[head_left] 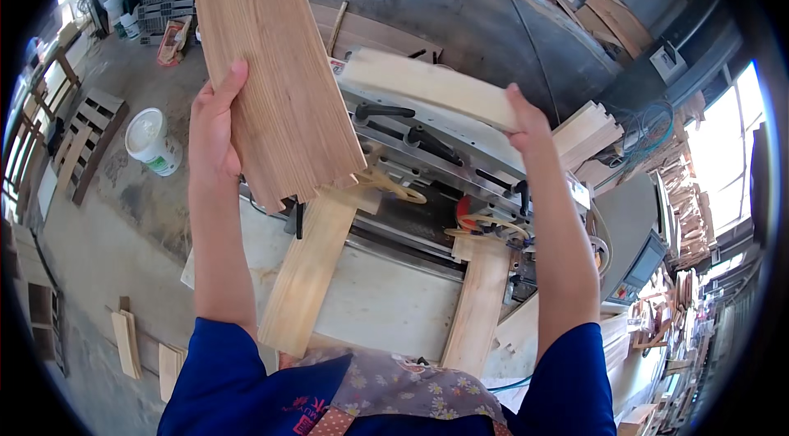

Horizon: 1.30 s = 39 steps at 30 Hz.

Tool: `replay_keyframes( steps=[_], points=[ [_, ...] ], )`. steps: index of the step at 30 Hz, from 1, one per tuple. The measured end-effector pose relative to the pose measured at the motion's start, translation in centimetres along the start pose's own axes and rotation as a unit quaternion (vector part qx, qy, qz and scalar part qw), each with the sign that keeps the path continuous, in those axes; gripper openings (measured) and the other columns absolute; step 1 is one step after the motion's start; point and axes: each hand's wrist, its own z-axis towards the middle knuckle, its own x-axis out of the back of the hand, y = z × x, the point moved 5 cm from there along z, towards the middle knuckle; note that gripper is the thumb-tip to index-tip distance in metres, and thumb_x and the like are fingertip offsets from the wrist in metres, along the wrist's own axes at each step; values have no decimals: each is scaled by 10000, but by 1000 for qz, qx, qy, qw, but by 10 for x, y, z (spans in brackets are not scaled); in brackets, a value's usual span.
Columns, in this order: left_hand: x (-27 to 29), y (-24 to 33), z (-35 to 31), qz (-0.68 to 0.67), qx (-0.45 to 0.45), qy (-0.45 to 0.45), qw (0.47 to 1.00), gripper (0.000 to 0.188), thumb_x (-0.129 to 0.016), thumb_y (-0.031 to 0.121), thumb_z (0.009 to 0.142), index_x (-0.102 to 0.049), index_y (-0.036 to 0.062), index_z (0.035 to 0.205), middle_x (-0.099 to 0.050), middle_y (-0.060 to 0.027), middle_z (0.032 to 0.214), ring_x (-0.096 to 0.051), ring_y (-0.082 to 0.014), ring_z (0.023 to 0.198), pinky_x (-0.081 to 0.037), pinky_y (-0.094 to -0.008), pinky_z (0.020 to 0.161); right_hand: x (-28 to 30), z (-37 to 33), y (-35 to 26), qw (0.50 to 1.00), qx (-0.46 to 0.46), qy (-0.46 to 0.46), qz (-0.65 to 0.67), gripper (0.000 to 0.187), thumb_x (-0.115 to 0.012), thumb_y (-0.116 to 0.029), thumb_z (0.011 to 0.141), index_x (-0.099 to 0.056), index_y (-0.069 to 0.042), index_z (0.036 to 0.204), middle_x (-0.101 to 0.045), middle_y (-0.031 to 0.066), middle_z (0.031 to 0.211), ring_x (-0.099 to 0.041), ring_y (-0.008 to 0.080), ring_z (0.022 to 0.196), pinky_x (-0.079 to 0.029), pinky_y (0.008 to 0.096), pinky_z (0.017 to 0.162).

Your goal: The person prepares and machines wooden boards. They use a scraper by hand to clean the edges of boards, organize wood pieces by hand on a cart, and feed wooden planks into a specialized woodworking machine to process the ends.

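Note:
My left hand [214, 124] grips the left edge of a long brown wooden board [271, 66], held raised and tilted over the machine. A paler short board [427, 87] is in my right hand [526, 119], held by its right end above the grey woodworking machine [436, 148]. Two more planks lie on the machine's table: one [308, 272] below the left board, another [478, 304] to the right. Both forearms rise from blue sleeves at the bottom.
A white bucket [152, 140] stands on the concrete floor at left, near wooden pallets [86, 140]. Stacked cut boards [588, 132] sit right of the machine. A control box [641, 263] and piles of wooden parts fill the right side. Small offcuts [127, 341] lie lower left.

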Motion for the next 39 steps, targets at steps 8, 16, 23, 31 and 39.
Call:
replay_keyframes(
  steps=[8, 16, 23, 31, 39],
  points=[
    [-25, -14, -5, 96, -40, -25, 994, 429, -659, 273, 911, -581, 1, 1234, -655, -115, 1147, -623, -203, 1045, -499, -352, 920, 19, 5, 37, 762, 272, 194, -554, 373, -716, -370, 791, -712, -43, 970, -699, 155, 973, -665, 281, 957, -518, 429, 848],
    [-84, -53, -95, 333, -243, -173, 895, 355, -678, 248, 844, -602, -10, 1074, -651, -109, 949, -620, -208, 858, -496, -334, 787, -39, -194, 14, 924, 305, -82, -215, 371, -764, -217, 789, -623, 10, 1046, -670, 134, 946, -651, 241, 910, -524, 368, 777],
    [-155, -89, -214, 321, -183, -477, 798, 298, -694, 227, 785, -621, -20, 935, -648, -104, 777, -617, -213, 694, -494, -318, 671, 110, -398, 58, 979, 159, -78, 95, 625, -600, -370, 946, -367, -79, 1447, -548, 101, 1279, -606, 203, 1065, -523, 345, 891],
    [-211, -87, -333, 399, -60, -726, 556, 303, -763, 193, 682, -614, -39, 809, -586, -154, 596, -587, -287, 527, -485, -322, 558, 222, -588, 130, 931, 256, 222, 137, 782, -732, -468, 828, -412, -93, 1436, -537, 79, 1321, -529, 175, 1181, -472, 365, 957],
    [-251, -120, -407, 369, -113, -873, 298, 374, -825, 291, 649, -675, 46, 889, -617, -189, 698, -620, -385, 666, -483, -437, 586, 210, -697, 205, 942, 56, 316, -99, 404, -768, -312, 812, -690, 20, 1028, -678, 16, 948, -582, 92, 869, -482, 272, 795]
  ],
)
